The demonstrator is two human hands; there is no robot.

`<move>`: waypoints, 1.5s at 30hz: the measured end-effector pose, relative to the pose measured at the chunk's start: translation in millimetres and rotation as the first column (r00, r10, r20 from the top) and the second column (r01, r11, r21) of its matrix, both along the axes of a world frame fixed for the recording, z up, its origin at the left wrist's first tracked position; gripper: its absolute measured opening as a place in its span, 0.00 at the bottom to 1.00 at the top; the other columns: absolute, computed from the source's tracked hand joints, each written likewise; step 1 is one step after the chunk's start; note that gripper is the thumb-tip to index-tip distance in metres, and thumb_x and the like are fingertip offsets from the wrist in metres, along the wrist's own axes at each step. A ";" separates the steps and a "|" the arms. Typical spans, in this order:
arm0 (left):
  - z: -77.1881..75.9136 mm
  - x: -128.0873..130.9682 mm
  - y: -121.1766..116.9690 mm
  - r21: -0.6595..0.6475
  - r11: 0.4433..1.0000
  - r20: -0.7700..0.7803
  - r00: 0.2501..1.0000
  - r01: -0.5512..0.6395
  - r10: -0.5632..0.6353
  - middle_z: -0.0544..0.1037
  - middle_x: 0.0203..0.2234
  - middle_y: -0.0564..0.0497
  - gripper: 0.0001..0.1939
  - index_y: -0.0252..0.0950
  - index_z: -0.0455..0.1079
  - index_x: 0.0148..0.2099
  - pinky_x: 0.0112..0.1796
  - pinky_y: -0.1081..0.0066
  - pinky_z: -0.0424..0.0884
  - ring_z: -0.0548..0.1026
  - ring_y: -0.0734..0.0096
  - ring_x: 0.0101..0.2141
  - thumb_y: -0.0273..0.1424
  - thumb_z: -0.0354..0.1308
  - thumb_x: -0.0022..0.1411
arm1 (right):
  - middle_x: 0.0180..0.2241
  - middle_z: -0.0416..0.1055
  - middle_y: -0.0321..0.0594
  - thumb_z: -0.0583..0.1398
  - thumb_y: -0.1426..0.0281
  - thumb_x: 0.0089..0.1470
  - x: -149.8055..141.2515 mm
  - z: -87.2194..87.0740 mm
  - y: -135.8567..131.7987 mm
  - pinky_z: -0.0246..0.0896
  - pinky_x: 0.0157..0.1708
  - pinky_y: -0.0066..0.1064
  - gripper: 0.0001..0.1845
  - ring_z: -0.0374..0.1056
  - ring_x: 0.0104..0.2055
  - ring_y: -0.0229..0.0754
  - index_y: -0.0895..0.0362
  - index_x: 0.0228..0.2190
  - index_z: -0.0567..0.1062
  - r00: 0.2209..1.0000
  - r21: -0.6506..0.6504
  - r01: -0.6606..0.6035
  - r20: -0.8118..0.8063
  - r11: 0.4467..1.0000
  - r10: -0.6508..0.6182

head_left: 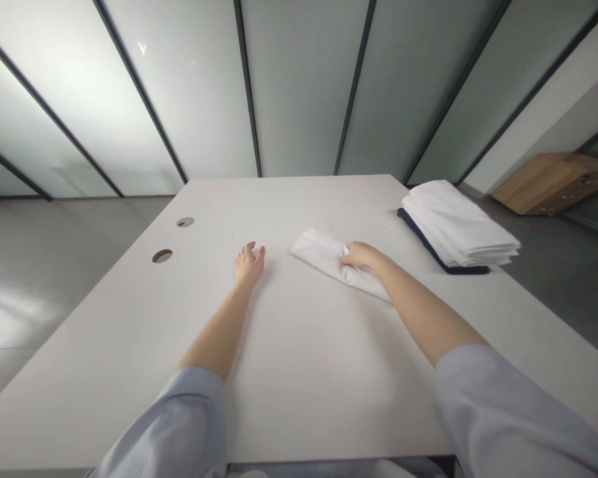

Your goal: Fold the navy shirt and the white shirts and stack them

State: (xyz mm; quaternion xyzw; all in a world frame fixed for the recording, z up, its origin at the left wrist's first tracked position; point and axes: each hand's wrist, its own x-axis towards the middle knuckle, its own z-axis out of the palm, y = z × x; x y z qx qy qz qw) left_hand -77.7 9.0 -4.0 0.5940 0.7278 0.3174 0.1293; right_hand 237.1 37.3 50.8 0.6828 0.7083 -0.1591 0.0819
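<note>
A folded white cloth (323, 255) lies on the white table (299, 372), a little right of centre. My right hand (359, 255) rests on its right part, fingers curled and gripping the fabric. My left hand (249, 262) lies flat on the bare tabletop to the left of the cloth, fingers stretched out and holding nothing. Both forearms are bare below light blue sleeves.
A stack of folded white cloths (458, 226) sits on something dark at the table's right edge. Two round cable holes (162, 255) are at the left side. Frosted glass panels stand behind the table, and a wooden cabinet (548, 182) is on the floor at far right.
</note>
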 end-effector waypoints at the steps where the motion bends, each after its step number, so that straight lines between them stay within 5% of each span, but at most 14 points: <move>1: 0.3 0.0 0.1 0.002 1.000 0.000 1.000 0.000 0.000 0.72 0.55 0.41 0.21 0.35 0.63 0.58 0.56 0.60 0.62 0.68 0.59 0.56 0.39 0.45 0.67 | 0.43 0.77 0.50 0.61 0.62 0.50 1.5 -0.2 0.4 0.62 0.34 0.30 0.21 0.73 0.40 0.48 0.60 0.44 0.78 1.000 -0.006 -0.001 -0.008 1.000 0.001; 8: 5.1 0.8 -0.7 -0.034 0.999 -0.031 0.999 -0.017 0.016 0.71 0.55 0.41 0.22 0.36 0.62 0.59 0.55 0.61 0.64 0.69 0.60 0.56 0.39 0.44 0.68 | 0.43 0.77 0.49 0.57 0.63 0.53 6.7 4.2 -6.4 0.61 0.35 0.31 0.18 0.73 0.41 0.49 0.59 0.43 0.77 0.996 0.029 -0.093 0.012 0.995 0.093; 17: 9.1 12.4 -11.6 -0.147 0.981 -0.410 0.895 0.127 -0.177 0.65 0.61 0.41 0.27 0.38 0.62 0.62 0.59 0.55 0.55 0.61 0.53 0.60 0.44 0.48 0.65 | 0.47 0.74 0.52 0.51 0.63 0.59 7.0 14.5 -33.4 0.61 0.38 0.34 0.20 0.71 0.46 0.52 0.58 0.48 0.71 0.988 0.134 -0.109 0.128 0.985 0.092; 30: 11.0 11.7 -12.7 -0.188 0.975 -0.452 0.870 0.122 -0.197 0.64 0.62 0.43 0.26 0.41 0.65 0.61 0.60 0.56 0.54 0.60 0.54 0.61 0.45 0.48 0.65 | 0.42 0.76 0.52 0.47 0.65 0.65 12.2 10.4 -74.9 0.60 0.35 0.34 0.15 0.74 0.42 0.51 0.59 0.45 0.67 0.964 0.187 -0.184 0.227 0.965 0.140; 45: 6.8 6.8 -7.9 -0.172 0.976 -0.416 0.889 0.130 -0.192 0.64 0.62 0.43 0.26 0.41 0.67 0.60 0.60 0.53 0.56 0.61 0.51 0.61 0.44 0.49 0.63 | 0.37 0.76 0.55 0.42 0.60 0.67 111.0 35.6 -102.4 0.58 0.36 0.36 0.22 0.73 0.42 0.54 0.60 0.45 0.68 0.931 0.362 0.121 0.282 0.924 -0.233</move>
